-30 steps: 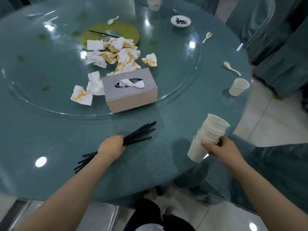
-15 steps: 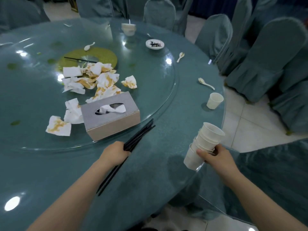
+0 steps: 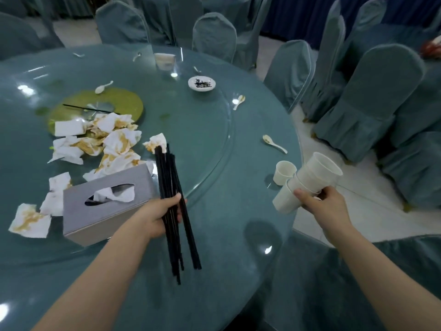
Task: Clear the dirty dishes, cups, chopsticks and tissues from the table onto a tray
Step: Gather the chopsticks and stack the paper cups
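Overhead lamps glare off my glass table; the light is dim and bluish, soft focus, edges bowed.

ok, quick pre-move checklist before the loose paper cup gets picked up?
1. Left hand grip on the bundle of black chopsticks: ok, fingers closed round it, bundle lifted.
2. Right hand grip on the stack of white paper cups: ok, held tilted.
3. A free hand for the single white paper cup on the round glass-topped table: not ok, both are full.
4. Path to that cup: ok, it stands upright just left of the stack.
5. Tray within reach: cannot tell, none in view.
6. Chopsticks all gathered: not ok, one lone black chopstick lies on the yellow centre disc.
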`<state>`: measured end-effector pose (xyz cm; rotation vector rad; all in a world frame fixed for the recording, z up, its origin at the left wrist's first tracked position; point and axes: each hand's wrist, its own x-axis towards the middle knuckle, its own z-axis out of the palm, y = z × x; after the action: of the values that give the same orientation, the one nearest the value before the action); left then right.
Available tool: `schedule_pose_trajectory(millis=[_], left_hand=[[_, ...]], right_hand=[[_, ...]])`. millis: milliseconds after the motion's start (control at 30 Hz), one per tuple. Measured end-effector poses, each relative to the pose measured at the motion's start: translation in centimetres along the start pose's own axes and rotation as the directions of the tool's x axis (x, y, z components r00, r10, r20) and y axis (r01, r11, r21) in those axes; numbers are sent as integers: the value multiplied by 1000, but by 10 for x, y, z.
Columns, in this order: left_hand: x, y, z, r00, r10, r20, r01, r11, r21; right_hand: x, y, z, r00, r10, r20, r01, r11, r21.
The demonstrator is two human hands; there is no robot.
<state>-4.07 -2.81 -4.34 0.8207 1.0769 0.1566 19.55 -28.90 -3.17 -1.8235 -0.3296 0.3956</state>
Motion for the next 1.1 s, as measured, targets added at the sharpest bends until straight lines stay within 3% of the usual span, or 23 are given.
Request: schedule_pose_trajectory(millis=[133, 267, 400, 533, 767, 1100], left_hand=[[19, 8, 33, 997, -72, 16, 74, 984, -159], [37, 18, 69, 998, -30, 58, 47, 949, -312], [48, 34, 91, 998, 8, 58, 22, 865, -502], [52, 44, 100, 999, 28, -17, -32, 853, -521], [54, 54, 94, 993, 42, -110, -94, 844, -528], [34, 88, 58, 982, 119, -148, -186, 761, -621]], right_hand=[[65, 2, -18, 1000, -10, 17, 10, 1000, -8], [124, 3, -18, 998, -59, -19, 59, 998, -24], [167, 24, -8, 997, -46, 63, 51, 996, -79], [178, 61, 3, 976, -8, 218, 59, 973, -225], [187, 93, 16, 954, 26, 299, 42, 975, -219], [196, 52, 68, 908, -110, 404, 140, 989, -45]])
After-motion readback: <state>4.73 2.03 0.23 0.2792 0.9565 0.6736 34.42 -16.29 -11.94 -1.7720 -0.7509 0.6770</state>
